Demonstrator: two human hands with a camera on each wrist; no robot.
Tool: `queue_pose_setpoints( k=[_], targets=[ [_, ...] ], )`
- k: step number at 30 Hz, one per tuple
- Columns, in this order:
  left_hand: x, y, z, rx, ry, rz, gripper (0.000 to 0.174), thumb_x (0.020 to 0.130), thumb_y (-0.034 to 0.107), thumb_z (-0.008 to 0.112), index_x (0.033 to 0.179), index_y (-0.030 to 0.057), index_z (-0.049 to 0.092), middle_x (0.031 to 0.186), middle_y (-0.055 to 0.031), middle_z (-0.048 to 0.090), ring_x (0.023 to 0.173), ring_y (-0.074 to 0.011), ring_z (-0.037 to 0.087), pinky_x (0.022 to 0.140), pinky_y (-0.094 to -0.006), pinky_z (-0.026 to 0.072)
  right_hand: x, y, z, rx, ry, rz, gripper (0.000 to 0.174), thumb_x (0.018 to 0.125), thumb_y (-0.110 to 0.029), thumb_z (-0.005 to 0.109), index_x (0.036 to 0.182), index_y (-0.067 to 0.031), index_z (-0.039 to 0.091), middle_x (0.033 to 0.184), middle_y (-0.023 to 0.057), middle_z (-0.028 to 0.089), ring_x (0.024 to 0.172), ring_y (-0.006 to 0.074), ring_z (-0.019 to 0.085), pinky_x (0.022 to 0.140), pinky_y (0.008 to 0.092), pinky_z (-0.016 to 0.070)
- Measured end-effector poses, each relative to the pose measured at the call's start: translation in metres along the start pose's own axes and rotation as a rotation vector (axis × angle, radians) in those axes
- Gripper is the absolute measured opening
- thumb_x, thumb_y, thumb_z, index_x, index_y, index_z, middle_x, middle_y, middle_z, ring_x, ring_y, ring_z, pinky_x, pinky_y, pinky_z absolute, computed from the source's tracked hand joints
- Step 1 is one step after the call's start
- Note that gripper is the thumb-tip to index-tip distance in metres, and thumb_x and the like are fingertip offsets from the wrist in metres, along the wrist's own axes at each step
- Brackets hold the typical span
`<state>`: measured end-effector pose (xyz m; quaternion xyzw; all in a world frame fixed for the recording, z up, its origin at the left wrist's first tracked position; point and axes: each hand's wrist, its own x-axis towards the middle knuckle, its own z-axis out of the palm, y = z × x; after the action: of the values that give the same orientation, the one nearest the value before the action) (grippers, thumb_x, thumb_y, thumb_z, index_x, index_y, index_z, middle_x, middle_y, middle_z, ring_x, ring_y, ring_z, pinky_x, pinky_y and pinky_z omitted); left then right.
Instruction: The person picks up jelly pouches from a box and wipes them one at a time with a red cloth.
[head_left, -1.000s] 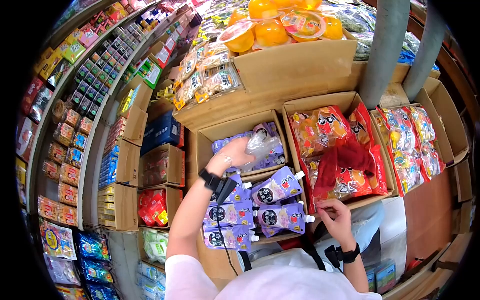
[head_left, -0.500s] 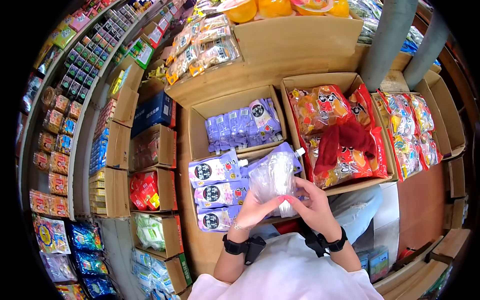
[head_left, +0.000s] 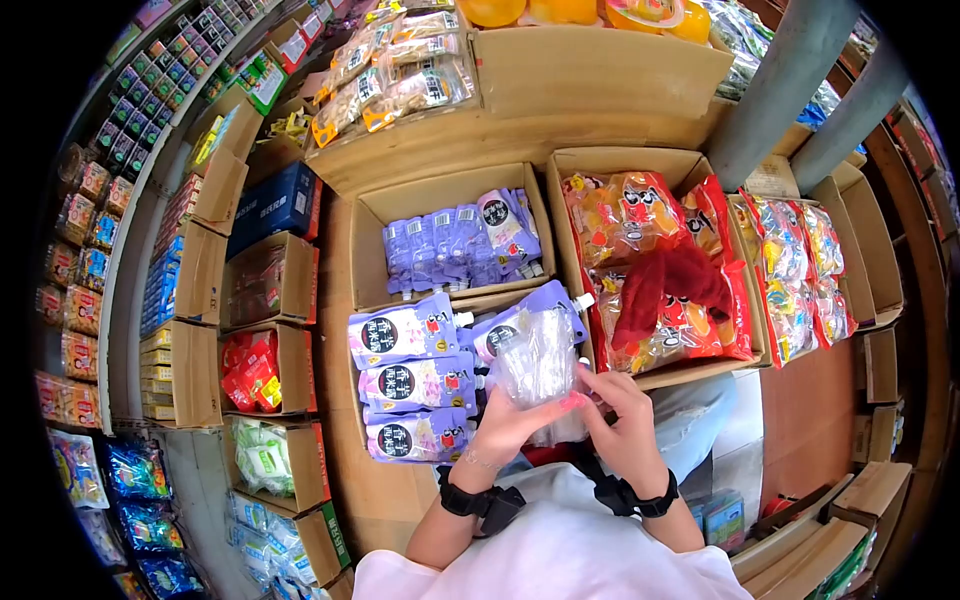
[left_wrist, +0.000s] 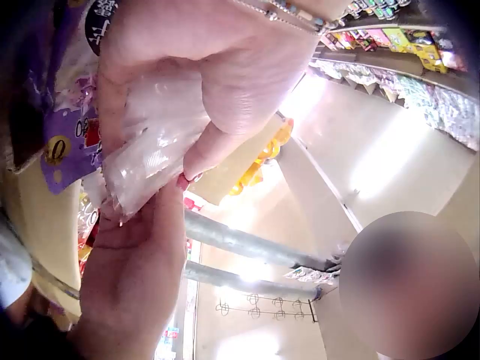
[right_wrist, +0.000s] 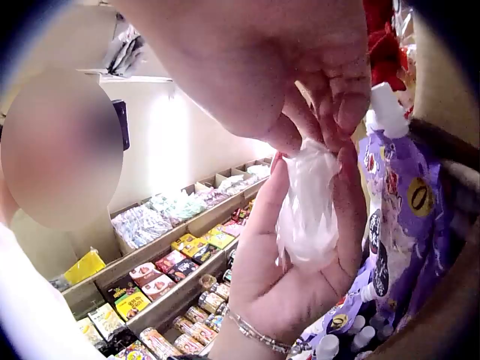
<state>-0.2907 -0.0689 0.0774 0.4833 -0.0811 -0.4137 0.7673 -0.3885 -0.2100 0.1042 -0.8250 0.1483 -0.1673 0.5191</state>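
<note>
Both hands hold a crumpled clear plastic bundle [head_left: 540, 365] above the front box of purple spouted pouches [head_left: 415, 385]. The left hand [head_left: 505, 425] has its fingers curled round the bundle from the left, thumb across the near side. From the right, the right hand [head_left: 622, 412] pinches its edge, the two thumbs close together. In the left wrist view the clear plastic [left_wrist: 150, 161] lies between the left hand [left_wrist: 214, 75] and right hand [left_wrist: 135, 277]. The right wrist view shows the plastic [right_wrist: 309, 206] lying in the left palm [right_wrist: 262, 277], with the right hand's [right_wrist: 262, 67] fingertips at its top.
Behind is a box [head_left: 365, 240] of purple pouches. To the right, a dark red cloth [head_left: 665, 290] lies on red snack bags [head_left: 625, 215] in a carton. Two grey poles [head_left: 785, 95] stand at the back right. Stocked shelves [head_left: 125, 300] line the left.
The left hand has come back from the rear pouch box with the clear plastic, and the right hand has joined it there. The head view has shifted slightly.
</note>
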Motion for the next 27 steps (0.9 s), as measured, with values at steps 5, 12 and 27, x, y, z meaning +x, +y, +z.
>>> queue_pose_setpoints(
  k=[5,12,27],
  targets=[
    [0.000,0.001,-0.002,-0.057,0.042,0.011,0.053,0.082,-0.004,0.074,0.130,0.0018,0.052,0.117,-0.0058,0.064,0.104,-0.0140,0.063,0.091,-0.0317,0.0523,0.024,0.003,-0.026,-0.153,0.206,-0.077,0.031,0.083,0.005,0.066,0.112,-0.0034,0.070,0.104,0.0126,0.061,0.088,0.0253,0.061,0.074,0.0314,0.0519],
    [0.001,0.001,0.002,0.097,0.005,0.003,0.059,0.081,-0.006,0.074,0.134,0.0014,0.049,0.121,-0.0066,0.062,0.108,-0.0158,0.061,0.094,-0.0335,0.0502,0.059,0.049,-0.037,-0.368,0.263,-0.155,0.025,0.079,0.010,0.064,0.101,-0.0010,0.069,0.115,0.0145,0.060,0.094,0.0308,0.063,0.079,0.0368,0.0521],
    [0.032,0.000,0.047,0.617,-0.092,0.380,0.065,0.076,0.000,0.076,0.135,0.0017,0.049,0.119,-0.0067,0.065,0.107,-0.0132,0.060,0.094,-0.0314,0.0489,0.024,-0.005,-0.038,-0.053,0.178,-0.325,0.022,0.073,0.014,0.070,0.088,-0.0014,0.065,0.087,0.0109,0.058,0.074,0.0211,0.061,0.056,0.0254,0.0495]
  ],
)
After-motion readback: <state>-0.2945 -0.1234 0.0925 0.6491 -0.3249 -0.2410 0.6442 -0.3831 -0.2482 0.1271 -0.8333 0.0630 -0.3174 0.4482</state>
